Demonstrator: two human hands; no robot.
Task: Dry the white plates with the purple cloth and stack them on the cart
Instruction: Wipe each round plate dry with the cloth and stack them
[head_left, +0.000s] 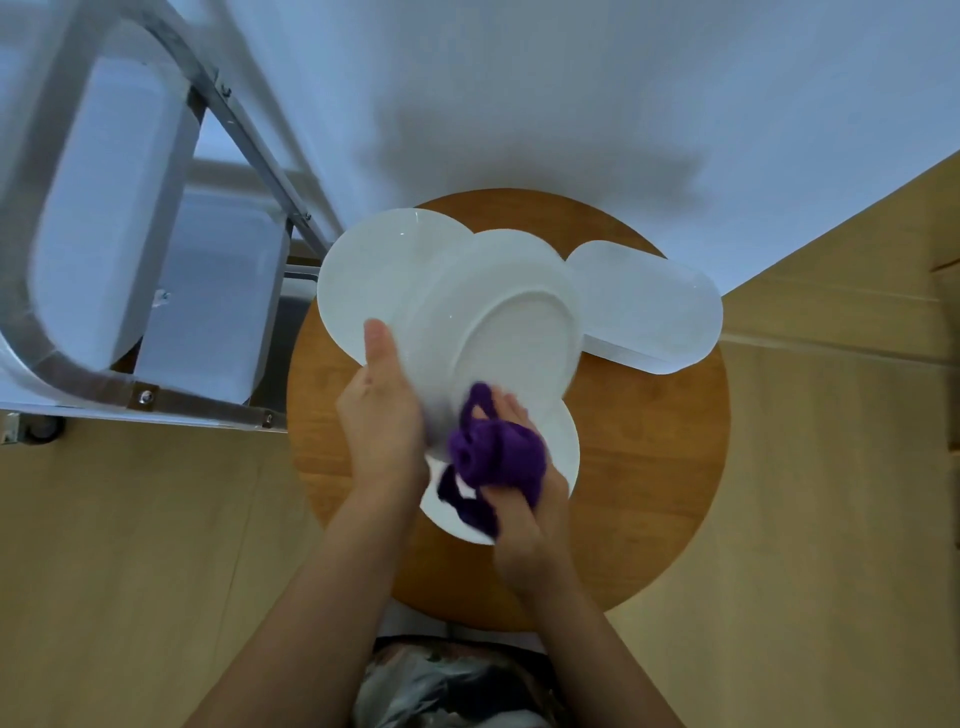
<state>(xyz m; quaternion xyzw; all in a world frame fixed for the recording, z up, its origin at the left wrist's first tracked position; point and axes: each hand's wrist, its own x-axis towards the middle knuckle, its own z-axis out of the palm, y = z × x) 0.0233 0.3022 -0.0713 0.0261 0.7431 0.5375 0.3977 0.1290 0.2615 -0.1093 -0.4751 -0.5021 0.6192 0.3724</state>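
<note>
Left hand (382, 410) gripping the rim of a tilted white plate (498, 332) above the round wooden worktop (649, 467). Right hand (519, 499) clutching the bunched purple cloth (496, 454) against its lower edge. More plates beneath; cart (156, 249) at left.

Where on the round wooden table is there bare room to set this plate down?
Bare wood shows along the round wooden table to the right of the low white plate, below the oblong white plate. The far left is crowded: a large round white plate and the tilted white plate overlap.
</note>
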